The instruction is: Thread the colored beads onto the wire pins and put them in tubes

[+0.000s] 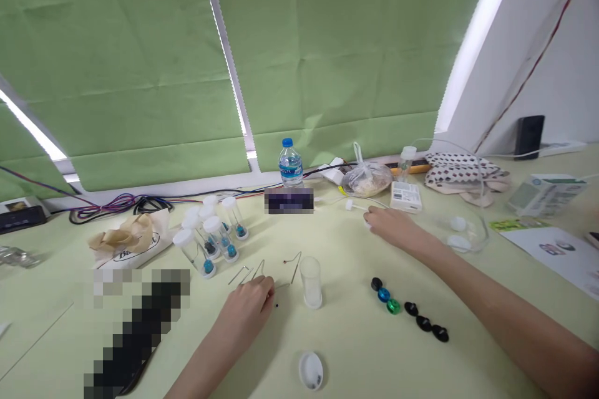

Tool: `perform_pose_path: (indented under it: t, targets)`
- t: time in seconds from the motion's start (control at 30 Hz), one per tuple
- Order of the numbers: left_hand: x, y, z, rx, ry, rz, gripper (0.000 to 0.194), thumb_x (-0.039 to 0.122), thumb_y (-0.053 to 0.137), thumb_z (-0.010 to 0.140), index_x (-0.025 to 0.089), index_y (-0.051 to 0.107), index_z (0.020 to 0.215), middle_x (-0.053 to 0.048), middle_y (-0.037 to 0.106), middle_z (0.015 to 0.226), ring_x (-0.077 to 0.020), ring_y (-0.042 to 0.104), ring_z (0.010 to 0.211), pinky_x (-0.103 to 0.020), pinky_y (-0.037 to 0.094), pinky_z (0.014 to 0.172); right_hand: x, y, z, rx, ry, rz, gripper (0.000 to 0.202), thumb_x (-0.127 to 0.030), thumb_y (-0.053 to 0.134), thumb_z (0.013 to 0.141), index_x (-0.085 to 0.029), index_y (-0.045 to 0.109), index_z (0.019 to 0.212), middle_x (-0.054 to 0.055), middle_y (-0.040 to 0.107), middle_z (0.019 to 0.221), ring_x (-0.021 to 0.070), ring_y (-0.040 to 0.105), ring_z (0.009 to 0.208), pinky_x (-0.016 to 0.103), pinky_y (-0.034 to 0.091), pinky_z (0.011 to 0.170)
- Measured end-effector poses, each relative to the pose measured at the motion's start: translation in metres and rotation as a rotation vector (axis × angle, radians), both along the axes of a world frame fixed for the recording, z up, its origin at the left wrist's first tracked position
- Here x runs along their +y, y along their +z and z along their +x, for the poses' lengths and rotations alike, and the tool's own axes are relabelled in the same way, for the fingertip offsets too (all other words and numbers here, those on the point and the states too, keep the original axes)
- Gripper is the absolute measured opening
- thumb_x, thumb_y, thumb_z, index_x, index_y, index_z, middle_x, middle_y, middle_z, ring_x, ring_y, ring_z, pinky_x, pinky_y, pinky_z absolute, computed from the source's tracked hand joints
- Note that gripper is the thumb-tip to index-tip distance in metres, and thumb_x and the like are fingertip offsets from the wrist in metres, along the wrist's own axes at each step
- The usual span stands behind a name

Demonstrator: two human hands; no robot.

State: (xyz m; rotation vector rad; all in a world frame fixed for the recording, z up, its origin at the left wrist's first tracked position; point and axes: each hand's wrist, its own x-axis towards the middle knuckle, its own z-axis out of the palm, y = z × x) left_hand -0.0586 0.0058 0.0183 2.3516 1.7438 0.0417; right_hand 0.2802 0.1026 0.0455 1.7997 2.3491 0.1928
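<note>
My left hand rests low over the table with curled fingers, among thin bent metal rods. Its fingertips are hidden, so what they grip does not show. Right of it stands a clear plastic tube, upright. A white round cap with small dark bits inside lies closer to me. My right hand is stretched far forward, fingers bent together beside a white cable plug; whatever is in them is hidden. Between my arms lie black, blue and green round parts and several black knobs.
Several capped clear tubes with blue parts stand left of centre, near a cloth bag. A water bottle, a tied plastic bag and a small white box line the back. Printed paper lies right.
</note>
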Motion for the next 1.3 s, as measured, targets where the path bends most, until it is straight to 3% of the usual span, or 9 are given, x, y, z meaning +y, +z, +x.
perform_pose_path:
  t: [0.23,0.4,0.7,0.87,1.03,1.3]
  targets:
    - [-0.010,-0.001,0.005,-0.101,-0.045,-0.114,0.022,0.010,0.040,0.080,0.019,0.058,0.072,-0.006,0.066,0.078,-0.0199,0.060,0.071,-0.028,0.031,0.059,-0.011,0.019,-0.012,0.088,0.109,-0.046,0.027,-0.028,0.057,0.093,-0.017,0.058,0.117,0.008,0.062,0.117,0.0212,0.064,0.097,0.042,0.054,0.081]
    - [-0.009,0.001,0.002,-0.091,-0.028,-0.119,0.019,0.011,0.042,0.079,0.019,0.057,0.070,-0.005,0.066,0.075,-0.0206,0.060,0.071,-0.029,0.029,0.058,-0.022,0.022,-0.027,0.160,0.185,-0.098,0.024,-0.030,0.056,0.094,-0.016,0.060,0.113,0.007,0.064,0.112,0.0206,0.064,0.095,0.041,0.053,0.081]
    - [-0.008,0.006,-0.001,-0.085,0.006,-0.156,0.017,0.018,0.046,0.079,0.020,0.054,0.064,-0.005,0.066,0.072,-0.0223,0.060,0.071,-0.028,0.028,0.056,-0.039,0.025,-0.035,0.256,0.261,-0.154,0.028,-0.031,0.045,0.093,-0.023,0.061,0.114,0.010,0.067,0.109,0.0304,0.063,0.099,0.039,0.046,0.074]
    - [-0.006,0.008,-0.003,-0.070,0.023,-0.157,0.021,0.025,0.047,0.083,0.021,0.052,0.063,-0.004,0.066,0.071,-0.0228,0.060,0.070,-0.028,0.027,0.056,-0.039,0.021,-0.030,0.249,0.237,-0.203,0.028,-0.032,0.050,0.091,-0.022,0.061,0.115,0.010,0.067,0.110,0.0296,0.064,0.097,0.038,0.049,0.073]
    - [0.000,0.007,0.000,-0.023,0.076,-0.101,0.018,0.023,0.043,0.087,0.020,0.054,0.074,-0.007,0.069,0.082,-0.0244,0.062,0.077,-0.029,0.028,0.057,-0.035,0.018,-0.024,0.184,0.172,-0.214,0.028,-0.032,0.057,0.092,-0.017,0.059,0.116,0.008,0.064,0.113,0.0210,0.064,0.093,0.040,0.053,0.078]
    - [0.001,0.004,0.005,0.071,0.121,-0.055,0.010,0.020,0.047,0.088,0.020,0.055,0.083,-0.007,0.070,0.088,-0.0248,0.065,0.076,-0.028,0.025,0.053,-0.023,0.024,-0.019,0.006,0.017,-0.022,0.027,-0.028,0.057,0.093,-0.016,0.058,0.118,0.008,0.062,0.117,0.0212,0.064,0.097,0.041,0.054,0.080]
